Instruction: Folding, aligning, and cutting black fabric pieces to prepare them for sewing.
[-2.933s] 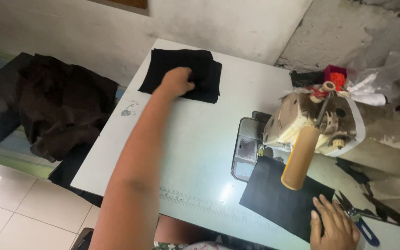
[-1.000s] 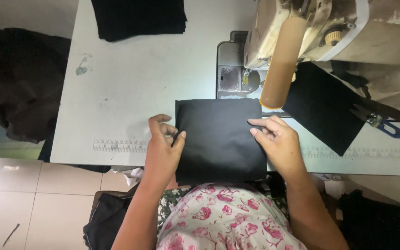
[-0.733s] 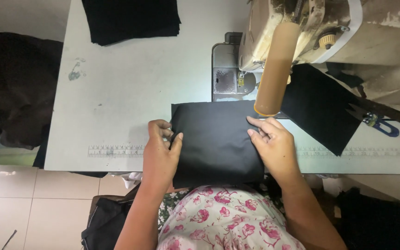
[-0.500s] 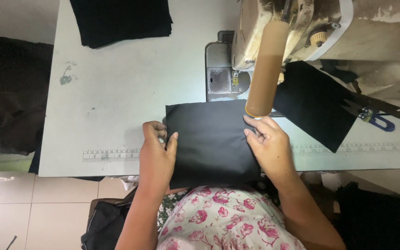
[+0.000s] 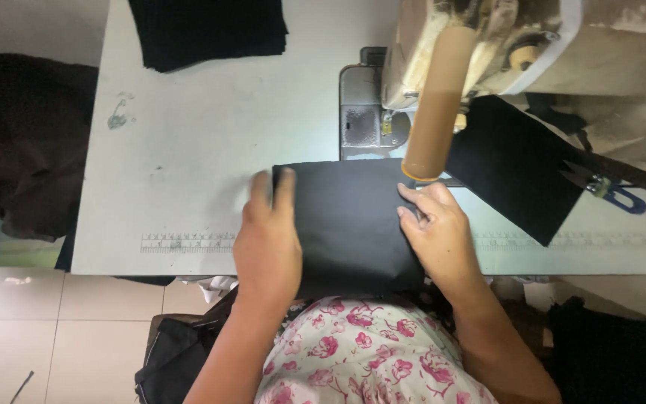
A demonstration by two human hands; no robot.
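A black fabric piece (image 5: pixel 349 217) lies flat at the table's front edge, just in front of the sewing machine (image 5: pixel 480 52). My left hand (image 5: pixel 269 239) presses flat on its left edge, fingers stretched forward. My right hand (image 5: pixel 437 228) rests on its right edge, fingers bent and pinching the cloth near the machine's tan cylinder (image 5: pixel 437 112). The metal needle plate (image 5: pixel 364 123) lies just beyond the fabric's far edge.
A stack of black cloth (image 5: pixel 207 30) sits at the table's far left. Another black piece (image 5: pixel 514 168) lies right of the machine, with blue-handled scissors (image 5: pixel 614 194) beside it. A ruler strip (image 5: pixel 188 241) runs along the white table (image 5: pixel 188 150). Dark garments (image 5: pixel 16 142) hang at left.
After the left hand reached the far stack, both hands brought a black piece to the front edge. It has since slid forward toward the needle plate, and the left fingers have flattened.
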